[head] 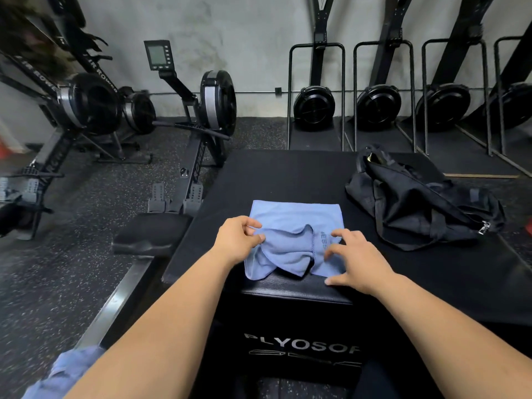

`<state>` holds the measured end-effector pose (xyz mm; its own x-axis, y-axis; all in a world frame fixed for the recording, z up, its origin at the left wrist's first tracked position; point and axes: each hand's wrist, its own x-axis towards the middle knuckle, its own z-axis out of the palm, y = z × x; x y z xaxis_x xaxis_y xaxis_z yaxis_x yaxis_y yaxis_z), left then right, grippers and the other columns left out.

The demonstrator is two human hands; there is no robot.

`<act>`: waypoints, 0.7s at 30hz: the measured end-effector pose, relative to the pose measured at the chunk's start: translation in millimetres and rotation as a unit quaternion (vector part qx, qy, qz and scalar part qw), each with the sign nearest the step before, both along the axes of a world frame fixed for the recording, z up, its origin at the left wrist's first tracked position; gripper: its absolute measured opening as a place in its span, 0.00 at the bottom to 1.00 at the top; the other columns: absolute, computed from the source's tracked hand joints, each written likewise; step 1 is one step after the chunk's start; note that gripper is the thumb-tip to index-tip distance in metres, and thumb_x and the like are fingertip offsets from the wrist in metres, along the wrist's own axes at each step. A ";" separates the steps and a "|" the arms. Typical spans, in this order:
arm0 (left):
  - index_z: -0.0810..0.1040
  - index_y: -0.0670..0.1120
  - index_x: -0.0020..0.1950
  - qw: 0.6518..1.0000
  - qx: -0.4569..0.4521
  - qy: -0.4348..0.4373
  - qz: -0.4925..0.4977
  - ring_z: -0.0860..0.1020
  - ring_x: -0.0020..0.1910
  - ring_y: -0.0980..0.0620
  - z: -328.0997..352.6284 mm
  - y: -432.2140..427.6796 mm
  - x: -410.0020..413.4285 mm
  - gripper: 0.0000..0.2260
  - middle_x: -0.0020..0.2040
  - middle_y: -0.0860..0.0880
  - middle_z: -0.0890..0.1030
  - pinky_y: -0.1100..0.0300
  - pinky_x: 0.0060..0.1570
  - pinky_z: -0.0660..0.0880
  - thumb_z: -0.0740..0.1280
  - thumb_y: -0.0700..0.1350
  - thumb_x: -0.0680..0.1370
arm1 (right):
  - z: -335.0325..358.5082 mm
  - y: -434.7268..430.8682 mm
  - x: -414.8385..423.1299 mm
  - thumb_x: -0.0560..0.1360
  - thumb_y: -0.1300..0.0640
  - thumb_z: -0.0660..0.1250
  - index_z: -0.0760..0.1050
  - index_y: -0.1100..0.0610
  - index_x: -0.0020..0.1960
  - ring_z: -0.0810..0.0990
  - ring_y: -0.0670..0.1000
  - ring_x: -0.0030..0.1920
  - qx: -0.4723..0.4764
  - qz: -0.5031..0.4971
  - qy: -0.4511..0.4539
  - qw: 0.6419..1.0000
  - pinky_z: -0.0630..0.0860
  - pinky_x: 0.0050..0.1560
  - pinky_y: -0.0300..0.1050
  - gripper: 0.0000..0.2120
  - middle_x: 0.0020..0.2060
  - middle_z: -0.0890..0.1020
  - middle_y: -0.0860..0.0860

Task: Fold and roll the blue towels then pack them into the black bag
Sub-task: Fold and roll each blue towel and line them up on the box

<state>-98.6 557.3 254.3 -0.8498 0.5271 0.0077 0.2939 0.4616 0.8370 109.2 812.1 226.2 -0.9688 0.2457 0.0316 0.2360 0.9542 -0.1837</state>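
A blue towel (293, 220) lies on the near end of a black padded box (288, 174), its near half bunched up and folded over. My left hand (237, 240) pinches the towel's left edge between thumb and fingers. My right hand (351, 256) hovers over the towel's right side with fingers spread and slightly bent, fingertips touching the cloth by the printed letters. The black bag (417, 208) lies crumpled on the box to the right, its zipper pull at the right end. More blue towel cloth (66, 372) shows at the lower left beside my left arm.
Rowing machines (201, 110) stand on the speckled rubber floor to the left, one rail running along the box's left side. Upright black machines (316, 108) line the grey back wall. The box front carries white lettering (299, 344).
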 end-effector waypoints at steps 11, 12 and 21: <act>0.84 0.52 0.53 0.999 -0.021 0.008 0.030 0.82 0.43 0.56 -7.8 -2.8 3.1 0.09 0.41 0.53 0.84 0.63 0.47 0.75 0.79 0.44 0.75 | -12.8 1.7 4.4 0.67 0.29 0.74 0.84 0.39 0.45 0.70 0.52 0.63 0.057 0.048 0.099 0.992 0.75 0.53 0.51 0.16 0.62 0.74 0.43; 0.84 0.53 0.52 0.999 -0.019 0.006 0.033 0.82 0.42 0.57 -8.9 -2.8 5.4 0.09 0.41 0.54 0.84 0.63 0.47 0.75 0.79 0.43 0.75 | -15.2 0.0 4.8 0.68 0.31 0.76 0.84 0.40 0.45 0.70 0.53 0.62 0.059 0.041 0.102 0.992 0.76 0.52 0.52 0.14 0.61 0.74 0.44; 0.84 0.52 0.47 0.995 -0.028 0.018 0.089 0.82 0.40 0.58 -13.8 -10.6 5.1 0.07 0.40 0.53 0.86 0.69 0.40 0.71 0.79 0.43 0.74 | -5.7 -4.7 -7.7 0.78 0.52 0.72 0.79 0.48 0.48 0.77 0.51 0.50 -0.116 -0.109 0.252 0.955 0.72 0.50 0.48 0.02 0.49 0.81 0.44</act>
